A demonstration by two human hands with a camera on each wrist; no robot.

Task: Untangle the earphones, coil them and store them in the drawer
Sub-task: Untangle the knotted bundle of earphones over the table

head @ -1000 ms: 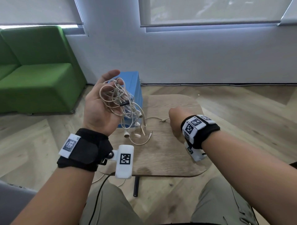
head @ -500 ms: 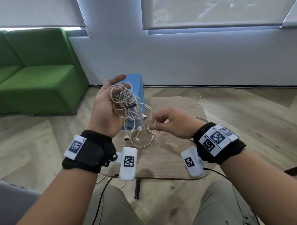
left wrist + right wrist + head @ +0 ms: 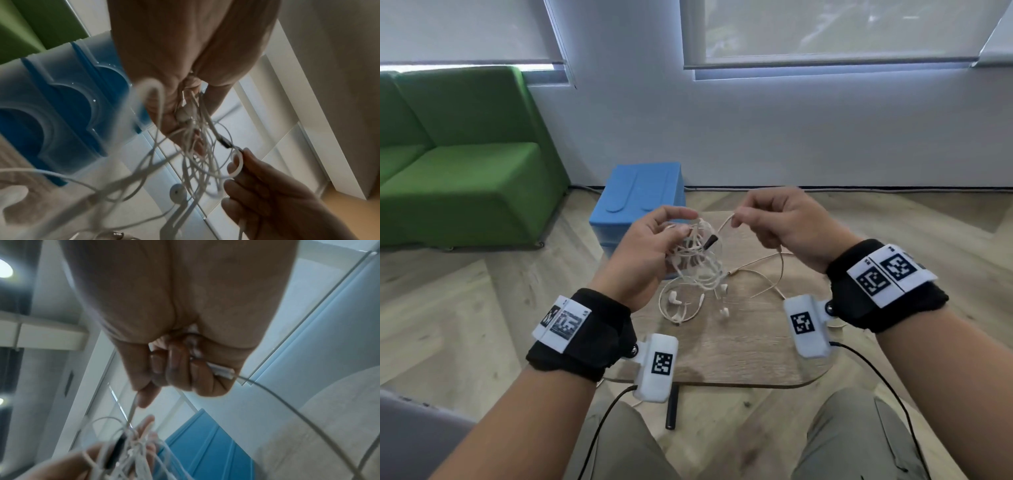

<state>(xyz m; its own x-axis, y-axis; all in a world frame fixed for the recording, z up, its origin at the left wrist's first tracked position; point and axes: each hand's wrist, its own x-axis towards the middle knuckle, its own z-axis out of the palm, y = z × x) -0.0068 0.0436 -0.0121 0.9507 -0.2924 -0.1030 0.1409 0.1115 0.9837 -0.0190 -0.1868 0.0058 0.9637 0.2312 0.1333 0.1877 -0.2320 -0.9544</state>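
Note:
A tangle of white and beige earphones (image 3: 700, 263) hangs above the small wooden table (image 3: 736, 346). My left hand (image 3: 654, 240) grips the bunch of cords (image 3: 197, 129) with curled fingers; earbuds (image 3: 674, 298) and loops dangle below it. My right hand (image 3: 774, 219) pinches one beige cord strand (image 3: 726, 222) just right of the tangle, and that cord (image 3: 267, 391) trails from the fist down toward the table. A blue drawer unit (image 3: 640, 198) stands behind the table, partly hidden by my left hand.
A green sofa (image 3: 458, 164) stands at the left against the wall. A white wall with windows runs along the back. Wood floor surrounds the table. My knees (image 3: 852, 435) are under the table's near edge, with camera cables hanging from both wrists.
My left hand turned from palm-up to closing its fingers round the tangle. My right hand rose from the table to the tangle, took one strand and lifted it up and right.

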